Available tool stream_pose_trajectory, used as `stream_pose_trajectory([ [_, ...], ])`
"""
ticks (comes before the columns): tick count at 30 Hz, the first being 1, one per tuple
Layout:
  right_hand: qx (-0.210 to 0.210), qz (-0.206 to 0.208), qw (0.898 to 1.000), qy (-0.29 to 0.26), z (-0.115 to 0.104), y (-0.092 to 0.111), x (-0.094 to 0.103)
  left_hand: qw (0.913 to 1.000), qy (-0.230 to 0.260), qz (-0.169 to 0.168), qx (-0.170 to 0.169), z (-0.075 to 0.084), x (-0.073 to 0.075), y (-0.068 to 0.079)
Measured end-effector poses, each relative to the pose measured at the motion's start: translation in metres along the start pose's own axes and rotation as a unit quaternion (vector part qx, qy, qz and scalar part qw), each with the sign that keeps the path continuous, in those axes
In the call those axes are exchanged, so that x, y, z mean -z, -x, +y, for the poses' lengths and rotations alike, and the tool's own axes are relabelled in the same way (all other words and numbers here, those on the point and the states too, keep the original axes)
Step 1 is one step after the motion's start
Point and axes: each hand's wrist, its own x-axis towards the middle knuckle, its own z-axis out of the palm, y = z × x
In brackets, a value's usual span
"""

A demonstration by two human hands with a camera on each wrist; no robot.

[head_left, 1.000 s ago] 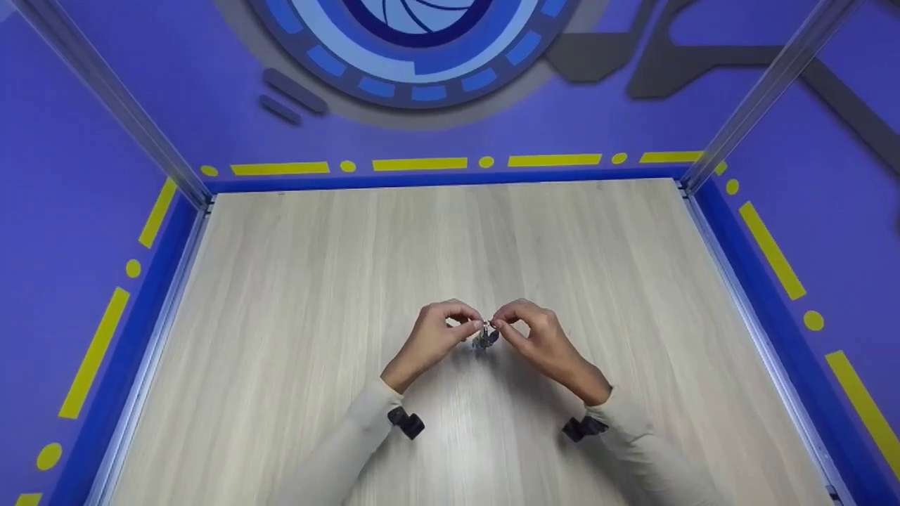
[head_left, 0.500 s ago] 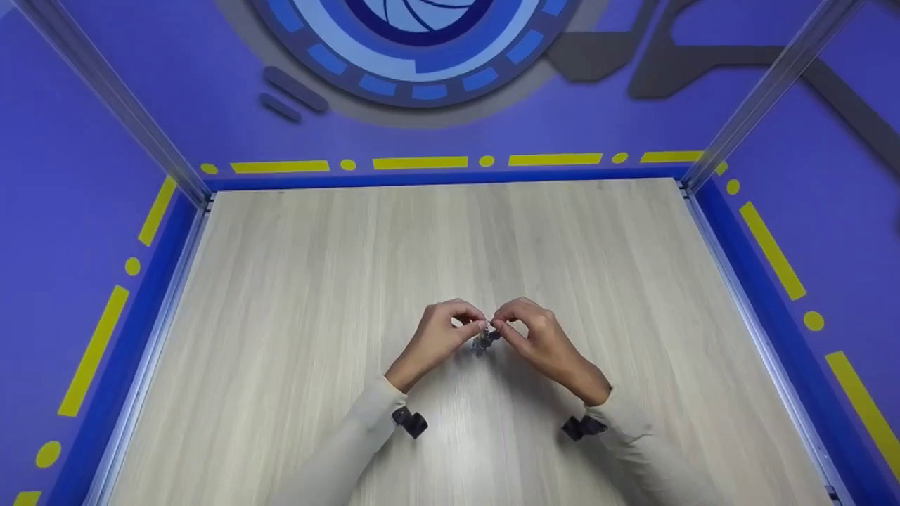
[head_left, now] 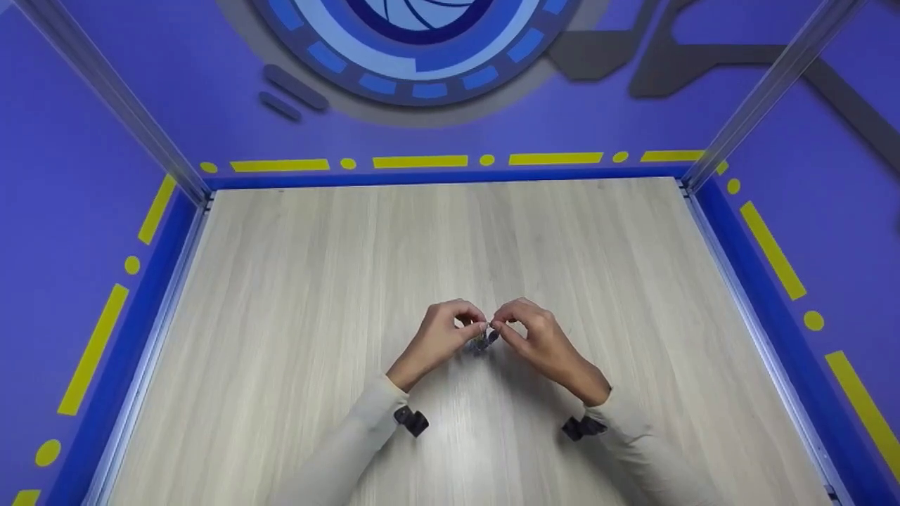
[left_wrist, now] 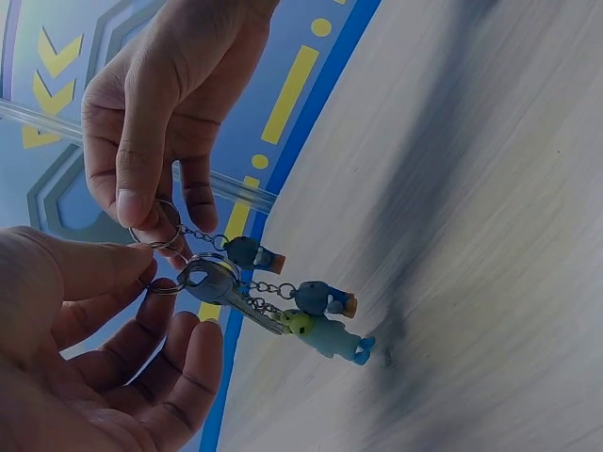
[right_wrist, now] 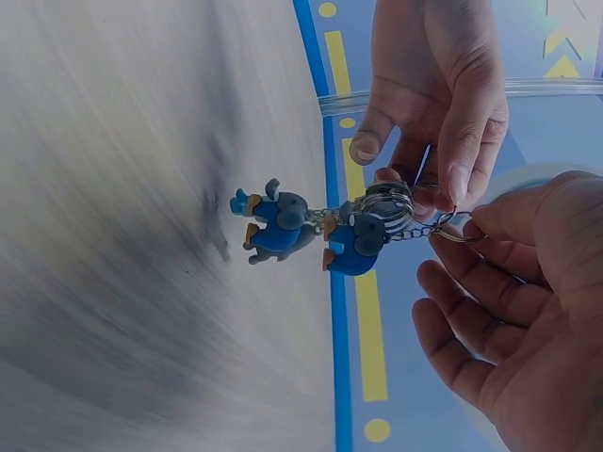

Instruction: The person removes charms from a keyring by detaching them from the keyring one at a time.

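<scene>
Keyrings (right_wrist: 386,207) with animal charms (right_wrist: 354,247) in fingertip pinch of left grip (head_left: 443,332) and right grip (head_left: 537,333)

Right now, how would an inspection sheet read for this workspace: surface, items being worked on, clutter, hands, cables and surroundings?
Surface: pale wood-grain tabletop, with shadows across it.
Job's things: silver metal rings, a silver metal key, two small blue-and-grey figures and a pale-blue-and-yellow-green figure, on chains.
Clutter: nothing seen.
Hands: left hand and right hand each pinch a ring, fingertips close together.
Cables: nothing seen.
Surroundings: blue-purple panels with yellow dashes, silver metal posts; beige sleeves and black wrist-worn devices on the person.
</scene>
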Motion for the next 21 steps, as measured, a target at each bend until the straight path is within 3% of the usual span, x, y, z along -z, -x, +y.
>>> stream_pose_trajectory([
  [21, -0.004, 0.002, 1.000, -0.010, 0.0024, 0.0021, 0.0023, 0.9997, -0.004, -0.010, 0.023, 0.0010, 0.0038, 0.0040],
])
